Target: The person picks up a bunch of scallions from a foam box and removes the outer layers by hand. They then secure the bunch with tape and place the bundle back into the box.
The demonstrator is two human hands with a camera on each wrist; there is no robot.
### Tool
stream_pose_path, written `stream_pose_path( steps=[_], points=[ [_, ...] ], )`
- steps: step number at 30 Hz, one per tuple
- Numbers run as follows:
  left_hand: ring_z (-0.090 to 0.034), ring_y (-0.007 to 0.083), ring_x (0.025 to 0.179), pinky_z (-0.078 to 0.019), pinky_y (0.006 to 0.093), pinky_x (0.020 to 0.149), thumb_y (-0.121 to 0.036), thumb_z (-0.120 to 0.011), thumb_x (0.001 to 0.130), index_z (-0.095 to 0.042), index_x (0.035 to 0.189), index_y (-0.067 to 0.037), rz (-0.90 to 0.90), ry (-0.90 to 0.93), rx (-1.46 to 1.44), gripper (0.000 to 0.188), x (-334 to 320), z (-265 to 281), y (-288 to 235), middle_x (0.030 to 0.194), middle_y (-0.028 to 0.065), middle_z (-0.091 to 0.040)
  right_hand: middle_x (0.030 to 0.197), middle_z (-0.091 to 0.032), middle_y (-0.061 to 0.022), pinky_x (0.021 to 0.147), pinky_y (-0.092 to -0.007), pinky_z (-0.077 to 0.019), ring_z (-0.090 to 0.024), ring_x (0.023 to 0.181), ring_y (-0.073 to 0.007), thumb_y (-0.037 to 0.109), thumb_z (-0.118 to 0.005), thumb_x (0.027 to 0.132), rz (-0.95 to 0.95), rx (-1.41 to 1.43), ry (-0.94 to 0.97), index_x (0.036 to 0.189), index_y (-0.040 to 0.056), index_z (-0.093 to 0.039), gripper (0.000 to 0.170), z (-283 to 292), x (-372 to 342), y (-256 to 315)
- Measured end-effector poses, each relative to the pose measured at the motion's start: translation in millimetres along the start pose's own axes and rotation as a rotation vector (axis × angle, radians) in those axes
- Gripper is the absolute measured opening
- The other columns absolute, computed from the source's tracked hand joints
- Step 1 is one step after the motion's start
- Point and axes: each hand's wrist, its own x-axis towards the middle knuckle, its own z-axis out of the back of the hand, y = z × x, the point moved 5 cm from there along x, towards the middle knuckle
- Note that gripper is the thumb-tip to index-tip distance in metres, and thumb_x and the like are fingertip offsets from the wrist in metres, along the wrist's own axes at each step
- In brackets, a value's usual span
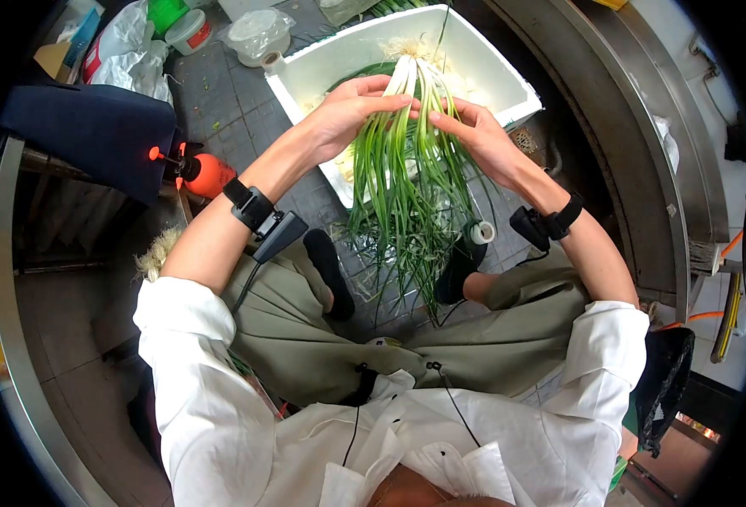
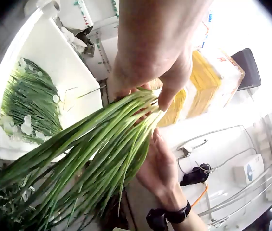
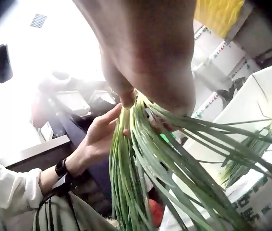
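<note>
Both hands hold one bunch of scallions (image 1: 411, 156), its white stems and pale roots pointing away and its long green leaves hanging toward the person's feet. My left hand (image 1: 343, 114) grips the pale stems from the left, thumb laid across them. From the other side my right hand (image 1: 483, 139) holds part of the bunch, its thumb on the stems. The left wrist view shows the left thumb pressing the stems, with the right hand (image 2: 160, 166) underneath. Behind the bunch stands a white foam box (image 1: 512, 97); more scallions (image 2: 30, 98) lie inside it.
Loose green leaves (image 1: 398, 245) lie on the tiled floor between the feet, near a small roll (image 1: 482, 232). An orange-red spray bottle (image 1: 208, 175) stands at the left. A steel counter edge (image 1: 652, 144) curves along the right. Bags and a lidded tub (image 1: 188, 34) sit back left.
</note>
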Motion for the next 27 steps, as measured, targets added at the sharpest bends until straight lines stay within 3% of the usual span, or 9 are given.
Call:
stream_pose_path(
  steps=[8,13,23,27],
  points=[
    [-0.064,0.0127,0.101,-0.0527,0.0284,0.09,-0.021,-0.069,0.093,-0.056,0.128,-0.001,0.023,-0.019,0.041,0.043,-0.5,-2.3,3.5,0.111,0.0065,-0.067,0.118,-0.066,-0.007,0.097,-0.0293,-0.047,-0.061,0.109,-0.0116,0.023,-0.072,0.091,0.055,-0.078,0.07,0.13,0.0008,-0.054,0.048,-16.6,-1.7,2.6],
    [-0.065,0.0107,0.097,-0.0524,0.0257,0.087,-0.022,-0.069,0.092,-0.057,0.127,0.001,0.045,-0.019,0.046,0.043,0.4,4.6,3.5,0.11,0.0062,-0.067,0.111,-0.069,-0.0078,0.095,-0.0305,-0.0498,-0.067,0.098,-0.014,0.017,-0.069,0.093,-0.034,0.019,0.116,0.127,0.0013,-0.056,0.039,-10.9,-3.6,3.5],
    [-0.065,0.0107,0.094,-0.0531,0.0259,0.084,-0.023,-0.071,0.091,-0.059,0.124,0.0,0.017,-0.065,0.087,0.042,-0.7,5.2,1.5,0.11,0.0063,-0.067,0.11,-0.069,-0.0067,0.092,-0.0295,-0.0508,-0.067,0.096,-0.013,0.014,-0.068,0.093,-0.034,0.061,0.1,0.125,0.0012,-0.057,0.036,-11.2,-3.3,4.7],
    [-0.065,0.0114,0.097,-0.0536,0.0266,0.087,-0.018,-0.071,0.089,-0.056,0.128,0.002,0.062,-0.038,0.018,0.045,-3.8,0.4,1.7,0.112,0.0073,-0.066,0.118,-0.066,-0.0084,0.096,-0.031,-0.0486,-0.063,0.105,-0.0141,0.019,-0.073,0.09,-0.026,0.015,0.084,0.13,0.0002,-0.054,0.048,-11.9,-2.8,1.8]
  ],
)
